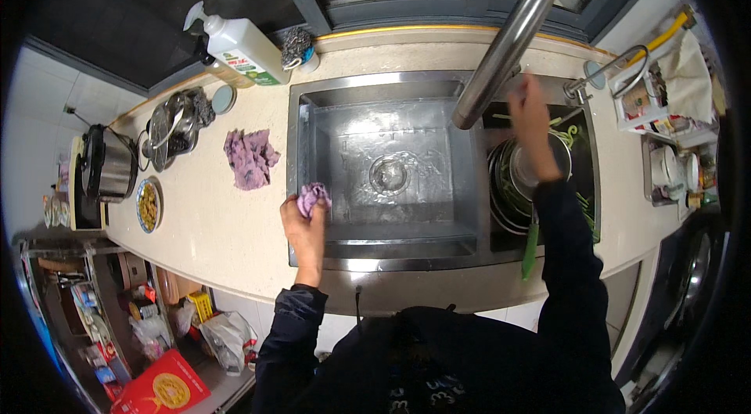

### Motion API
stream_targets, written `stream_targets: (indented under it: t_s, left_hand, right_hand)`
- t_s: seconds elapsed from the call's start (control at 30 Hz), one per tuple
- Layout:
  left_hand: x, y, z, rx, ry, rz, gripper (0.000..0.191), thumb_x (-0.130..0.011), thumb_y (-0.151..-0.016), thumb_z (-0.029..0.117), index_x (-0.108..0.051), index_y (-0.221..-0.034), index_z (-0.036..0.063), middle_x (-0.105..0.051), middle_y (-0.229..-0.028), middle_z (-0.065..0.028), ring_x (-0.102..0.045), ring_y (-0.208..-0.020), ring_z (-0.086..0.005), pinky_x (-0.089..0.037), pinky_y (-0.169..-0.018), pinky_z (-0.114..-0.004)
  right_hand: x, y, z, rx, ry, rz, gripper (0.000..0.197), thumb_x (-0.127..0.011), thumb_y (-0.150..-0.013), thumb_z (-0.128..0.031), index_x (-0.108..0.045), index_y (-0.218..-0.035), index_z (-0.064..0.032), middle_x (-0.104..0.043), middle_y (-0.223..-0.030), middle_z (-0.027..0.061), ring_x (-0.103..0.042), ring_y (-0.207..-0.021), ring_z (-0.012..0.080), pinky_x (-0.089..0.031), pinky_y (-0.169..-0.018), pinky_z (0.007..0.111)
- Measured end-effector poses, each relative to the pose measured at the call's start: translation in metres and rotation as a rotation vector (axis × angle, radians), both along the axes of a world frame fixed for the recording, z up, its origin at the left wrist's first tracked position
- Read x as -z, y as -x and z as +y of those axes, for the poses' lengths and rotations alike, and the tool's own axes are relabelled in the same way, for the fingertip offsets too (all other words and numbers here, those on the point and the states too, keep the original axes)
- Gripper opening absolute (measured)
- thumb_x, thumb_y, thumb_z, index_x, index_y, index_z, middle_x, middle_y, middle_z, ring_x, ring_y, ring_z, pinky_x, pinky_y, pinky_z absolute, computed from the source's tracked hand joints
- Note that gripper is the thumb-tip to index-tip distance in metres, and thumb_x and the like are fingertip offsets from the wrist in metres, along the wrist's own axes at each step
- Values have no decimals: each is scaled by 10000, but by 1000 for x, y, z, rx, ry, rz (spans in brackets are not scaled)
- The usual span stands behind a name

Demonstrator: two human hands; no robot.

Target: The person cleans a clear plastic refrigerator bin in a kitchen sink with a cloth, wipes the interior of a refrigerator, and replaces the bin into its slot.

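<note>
My left hand (pixel 304 232) grips a crumpled purple cloth (pixel 313 199) at the left rim of the steel sink (pixel 381 264). A second purple cloth (pixel 251 158) lies spread on the counter to the left. Over the right basin, my right hand (pixel 531 114) reaches up beside the steel faucet (pixel 507 50); it is blurred, and whether it touches the faucet's handle cannot be told. Below that arm are nested bowls or strainers (pixel 499 202), a green-handled utensil (pixel 530 252) and green vegetable stems (pixel 566 135). Shallow water sits around the drain (pixel 389 175) in the left basin.
Behind the counter's left part stand a white pump bottle (pixel 243 47) and a steel scrubber (pixel 297 44). Farther left are a bowl of food (pixel 148 205), glass-lidded cookware (pixel 167 126) and an electric cooker (pixel 110 161). A small filter tap (pixel 578 90) rises at the right.
</note>
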State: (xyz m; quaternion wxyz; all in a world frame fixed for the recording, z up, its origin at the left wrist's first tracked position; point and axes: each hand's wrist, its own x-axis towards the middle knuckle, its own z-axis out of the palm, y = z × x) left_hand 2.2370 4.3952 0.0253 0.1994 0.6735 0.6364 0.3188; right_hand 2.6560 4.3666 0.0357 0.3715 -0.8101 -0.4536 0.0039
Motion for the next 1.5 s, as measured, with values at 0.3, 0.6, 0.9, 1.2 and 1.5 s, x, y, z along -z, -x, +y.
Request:
stream_targets:
  t_s: [0.3,0.6,0.9,1.2,1.5]
  left_hand:
    - [-7,-7,25,62,208,-97,424,-682,-660,120,-473,-991,-42,-568,-918,-221,-565,-837,-361,-436,-755,-361]
    - [-20,5,47,170,723,-877,348,-507,-712,-49,-530,-1057,-13,-599,-747,-85,-596,-603,-149,-513,-502,-258]
    - [-28,14,38,102,775,-898,329,-521,-707,-18,-518,-1034,-54,-597,-816,-83,-588,-677,-146,-485,-597,-241]
    - [-36,38,30,-3,630,-910,187,-480,-735,81,-514,-880,-31,-569,-720,-96,-587,-585,-192,-520,-450,-302]
    - [-64,36,13,18,545,-978,208,-489,-730,44,-548,-913,-37,-582,-742,-76,-572,-600,-150,-503,-508,-275]
  right_hand:
    - [23,131,-99,-98,622,-35,778,-693,-643,-234,-283,-1267,-18,-482,-979,180,-544,-860,355,-461,-723,394]
    - [51,144,-107,167,551,-144,642,-592,-724,-201,-305,-1252,24,-449,-1076,177,-475,-988,338,-467,-723,415]
    - [27,145,-106,122,644,-82,332,-553,-753,-116,-426,-1031,12,-565,-914,211,-578,-710,370,-457,-631,443]
    - [-39,157,-112,-67,202,-62,289,-536,-692,-11,-471,-973,0,-556,-792,179,-558,-696,353,-424,-574,418]
    - [-43,152,-122,-46,1,179,237,-538,-716,8,-521,-951,-18,-552,-735,111,-521,-602,186,-399,-542,290]
